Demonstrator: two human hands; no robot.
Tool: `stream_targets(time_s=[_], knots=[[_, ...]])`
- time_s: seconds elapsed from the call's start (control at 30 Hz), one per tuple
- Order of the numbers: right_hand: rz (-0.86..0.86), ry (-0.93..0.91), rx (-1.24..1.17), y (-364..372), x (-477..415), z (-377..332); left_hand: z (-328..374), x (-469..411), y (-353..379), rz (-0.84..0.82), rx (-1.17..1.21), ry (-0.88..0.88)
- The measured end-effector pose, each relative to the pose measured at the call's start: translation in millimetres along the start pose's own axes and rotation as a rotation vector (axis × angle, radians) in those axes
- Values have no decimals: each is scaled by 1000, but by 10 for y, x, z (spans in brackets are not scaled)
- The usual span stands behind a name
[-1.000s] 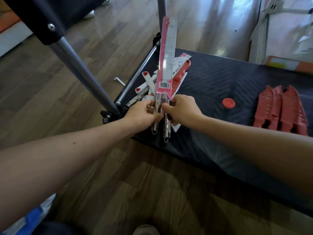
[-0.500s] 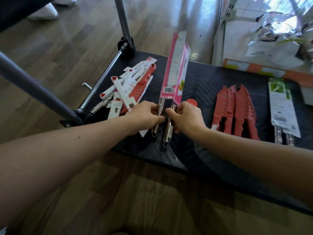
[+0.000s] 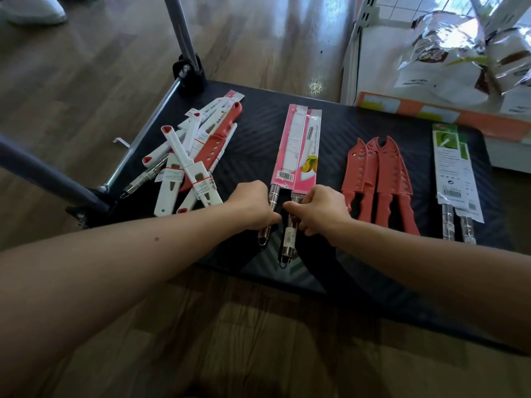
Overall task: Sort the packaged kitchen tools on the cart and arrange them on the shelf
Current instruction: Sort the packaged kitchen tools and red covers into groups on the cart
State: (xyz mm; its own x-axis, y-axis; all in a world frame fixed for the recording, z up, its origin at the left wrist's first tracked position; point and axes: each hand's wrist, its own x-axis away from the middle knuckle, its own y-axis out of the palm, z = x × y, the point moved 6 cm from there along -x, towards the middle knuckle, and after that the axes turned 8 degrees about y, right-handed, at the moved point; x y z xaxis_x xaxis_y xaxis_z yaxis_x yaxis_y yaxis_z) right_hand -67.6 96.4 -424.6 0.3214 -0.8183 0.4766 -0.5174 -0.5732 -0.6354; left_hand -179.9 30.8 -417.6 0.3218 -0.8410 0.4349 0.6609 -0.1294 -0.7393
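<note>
Two pink-packaged tools with steel handles lie side by side on the black cart deck [image 3: 253, 133]. My left hand [image 3: 253, 203] grips the handle of the left pink pack [image 3: 287, 145]. My right hand [image 3: 319, 209] pinches the handle of the right pink pack [image 3: 309, 156]. A jumbled heap of white and red packaged tools [image 3: 192, 156] lies at the deck's left end. Right of my hands lie red sheathed knives [image 3: 379, 179], and further right two green-packaged tools [image 3: 451, 165].
The cart's metal handle frame [image 3: 143, 142] rises at its left end. A white shelf unit [image 3: 382, 53] with foil bags [image 3: 459, 47] stands beyond the cart's right end, with an orange box [image 3: 431, 113] at its base. Wooden floor surrounds the cart.
The two pink packs, held upright over the left heap a second ago, came right and down and now lie flat on the deck. The view has shifted right, showing the green packs.
</note>
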Motion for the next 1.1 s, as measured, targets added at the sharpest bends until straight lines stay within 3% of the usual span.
stream_targets(time_s=[0.23, 0.53, 0.87, 1.1], knots=[[66, -81, -46, 4, -28, -87, -22, 35, -67, 24, -73, 76], [31, -231, -89, 238, -6, -348, -192, 144, -314, 135, -126, 163], [48, -729, 371, 496, 64, -1071, -520, 274, -600, 239, -315, 205], [76, -873, 561, 770, -78, -1447, -852, 429, -705, 284, -397, 255]])
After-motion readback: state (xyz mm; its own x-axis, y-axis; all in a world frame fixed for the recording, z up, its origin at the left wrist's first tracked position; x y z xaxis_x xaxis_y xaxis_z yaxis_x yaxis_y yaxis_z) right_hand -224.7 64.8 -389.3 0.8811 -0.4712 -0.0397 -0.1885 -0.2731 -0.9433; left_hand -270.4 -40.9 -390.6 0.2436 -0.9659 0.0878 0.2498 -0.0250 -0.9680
